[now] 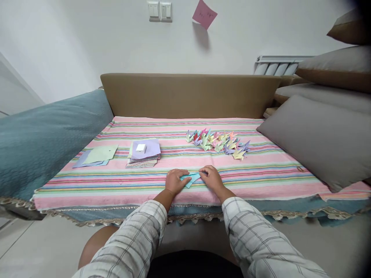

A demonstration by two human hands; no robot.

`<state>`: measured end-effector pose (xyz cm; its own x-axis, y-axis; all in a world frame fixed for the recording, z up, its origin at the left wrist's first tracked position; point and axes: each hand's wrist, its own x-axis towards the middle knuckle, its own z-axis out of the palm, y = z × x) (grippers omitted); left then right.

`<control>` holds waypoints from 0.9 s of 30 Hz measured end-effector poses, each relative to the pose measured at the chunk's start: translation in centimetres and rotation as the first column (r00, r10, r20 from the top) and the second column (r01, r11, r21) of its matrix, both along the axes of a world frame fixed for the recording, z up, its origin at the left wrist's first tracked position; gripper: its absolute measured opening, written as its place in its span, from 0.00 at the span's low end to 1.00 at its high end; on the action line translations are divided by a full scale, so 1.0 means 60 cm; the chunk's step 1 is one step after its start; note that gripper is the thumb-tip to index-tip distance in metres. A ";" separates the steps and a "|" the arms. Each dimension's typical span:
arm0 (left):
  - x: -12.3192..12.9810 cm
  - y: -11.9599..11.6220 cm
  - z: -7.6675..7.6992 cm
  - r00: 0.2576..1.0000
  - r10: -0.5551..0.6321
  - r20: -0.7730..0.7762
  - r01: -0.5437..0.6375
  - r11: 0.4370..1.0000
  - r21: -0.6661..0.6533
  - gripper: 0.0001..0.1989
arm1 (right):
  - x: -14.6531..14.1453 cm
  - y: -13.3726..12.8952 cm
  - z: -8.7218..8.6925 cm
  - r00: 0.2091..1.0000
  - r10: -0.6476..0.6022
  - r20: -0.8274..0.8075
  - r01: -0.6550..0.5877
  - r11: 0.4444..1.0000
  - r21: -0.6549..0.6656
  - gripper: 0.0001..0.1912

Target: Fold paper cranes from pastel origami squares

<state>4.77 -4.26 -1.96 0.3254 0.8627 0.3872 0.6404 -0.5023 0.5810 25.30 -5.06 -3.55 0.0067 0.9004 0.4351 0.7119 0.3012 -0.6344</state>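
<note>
A small piece of turquoise origami paper (191, 179), folded to a pointed shape, lies on the striped cloth close to the front edge. My left hand (175, 181) grips its left side, thumb pressed on top and fingers along the far edge. At the right corner, the thumb and fingertips of my right hand (212, 179) are pinched on the paper. Part of the fold is hidden beneath my fingers. Beyond my right hand stands a cluster of folded paper cranes (218, 143) in many colours.
Left of my hands is a stack of paper squares (145, 156) with a small white block (141, 148) on top. Farther left lie several loose sheets (100, 155). Grey cushions (321, 135) border the right side; a brown backrest (185, 94) runs behind the striped cloth (116, 189).
</note>
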 end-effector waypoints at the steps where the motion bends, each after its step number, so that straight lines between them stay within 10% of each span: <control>1: 0.000 0.000 -0.001 1.000 0.001 0.000 -0.001 1.000 0.005 0.11 | 0.001 0.000 0.003 1.000 0.011 0.021 -0.011 1.000 -0.010 0.06; 27: 0.005 -0.009 0.016 0.988 0.016 -0.156 -0.004 0.997 0.076 0.08 | 0.012 -0.019 -0.005 0.979 0.167 0.116 -0.173 0.984 0.043 0.17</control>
